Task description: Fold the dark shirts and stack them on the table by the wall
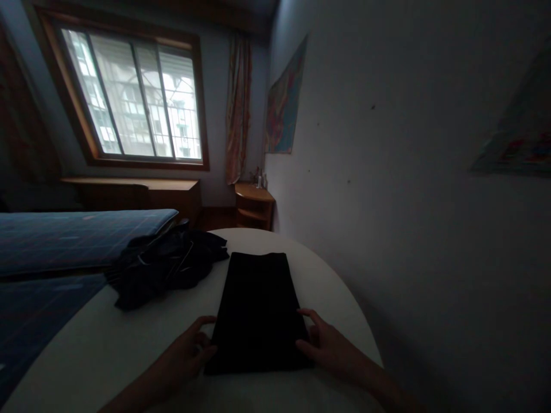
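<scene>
A black folded garment [260, 310] lies as a neat, long rectangle on a round white table [340, 298]; its exact kind is too dark to tell. At its near left edge, my left hand [193, 347] has the thumb over the cloth and the index finger against the side, the other fingers curled. My right hand [325, 344] holds the near right edge likewise, thumb on top and index finger farther up the side. Fingertips under the cloth are hidden. A crumpled dark garment [167, 267] with pale piping lies left of the folded one.
A bed with a blue checked cover [86, 241] adjoins the table on the left. The white wall [387, 229] rises close on the right, with a map [284, 103] on it. Beyond stand a wooden desk [172, 186] below the window [133, 97] and a corner shelf [253, 195].
</scene>
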`<state>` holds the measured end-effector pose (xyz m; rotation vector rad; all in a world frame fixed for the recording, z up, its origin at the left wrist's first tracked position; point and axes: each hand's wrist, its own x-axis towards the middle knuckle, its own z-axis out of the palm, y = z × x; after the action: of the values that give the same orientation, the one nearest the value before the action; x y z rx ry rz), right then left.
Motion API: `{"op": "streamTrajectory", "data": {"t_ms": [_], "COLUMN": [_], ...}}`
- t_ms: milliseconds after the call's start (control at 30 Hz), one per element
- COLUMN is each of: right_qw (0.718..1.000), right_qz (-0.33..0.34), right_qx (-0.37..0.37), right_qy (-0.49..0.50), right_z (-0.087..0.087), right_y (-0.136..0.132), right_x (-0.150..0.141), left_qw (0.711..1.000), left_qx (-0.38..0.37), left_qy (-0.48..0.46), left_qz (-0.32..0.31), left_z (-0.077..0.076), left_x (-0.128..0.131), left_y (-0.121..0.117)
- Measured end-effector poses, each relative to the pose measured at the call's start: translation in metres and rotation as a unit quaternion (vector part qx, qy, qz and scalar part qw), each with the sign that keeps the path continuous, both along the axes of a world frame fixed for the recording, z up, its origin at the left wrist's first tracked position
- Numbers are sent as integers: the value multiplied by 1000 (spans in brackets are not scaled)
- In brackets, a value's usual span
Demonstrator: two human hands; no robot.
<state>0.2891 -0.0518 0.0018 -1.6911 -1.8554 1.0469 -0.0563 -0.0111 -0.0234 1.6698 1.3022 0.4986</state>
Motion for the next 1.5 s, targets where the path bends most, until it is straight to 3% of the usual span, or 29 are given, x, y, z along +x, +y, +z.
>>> {"op": "streamTrajectory", "data": {"t_ms": [167, 267, 433, 533, 700, 800, 900, 1033, 1133, 1200, 1267, 1500], "right_qw": [995, 997, 999, 998, 994, 979, 950, 911, 872, 845, 832, 824], "right_qz": [42, 14, -38, -36, -19, -27, -3, 88, 126, 151, 160, 120], "right_qx": [-16, 13, 29, 40, 51, 120, 232, 318, 385, 422, 447, 480], "right_qy": [88, 73, -1, -30, -96, -163, -209, -247, -276, -290, -289, -276], "right_z": [-2, -5, -14, -16, -15, -19, -25, -33, -41, -47, -51, -54], "right_y": [-23, -27, -27, -26, -25, -27, -31, -32, -28, -24, -21, -15], "right_x": [0, 1, 1, 2, 2, -2, -10, -21, -28, -32, -38, -57], "left_qw": [995, 996, 1000, 998, 974, 955, 919, 834, 770, 745, 745, 796], "left_qx": [-66, -50, -12, 33, 187, 232, 307, 466, 531, 554, 560, 538], "left_qy": [-71, -75, -2, 44, 125, 184, 248, 270, 300, 303, 295, 246], "left_qz": [-27, -23, 8, -1, 1, -8, -23, -124, -189, -214, -211, -126], "left_z": [-5, -6, -6, -7, -17, -24, -24, -21, -19, -17, -14, 0], "left_x": [-4, -4, -2, -3, -6, -6, -3, 2, 4, 5, 7, 16], "left_y": [-20, -26, -28, -28, -26, -26, -28, -30, -27, -25, -23, -19]}}
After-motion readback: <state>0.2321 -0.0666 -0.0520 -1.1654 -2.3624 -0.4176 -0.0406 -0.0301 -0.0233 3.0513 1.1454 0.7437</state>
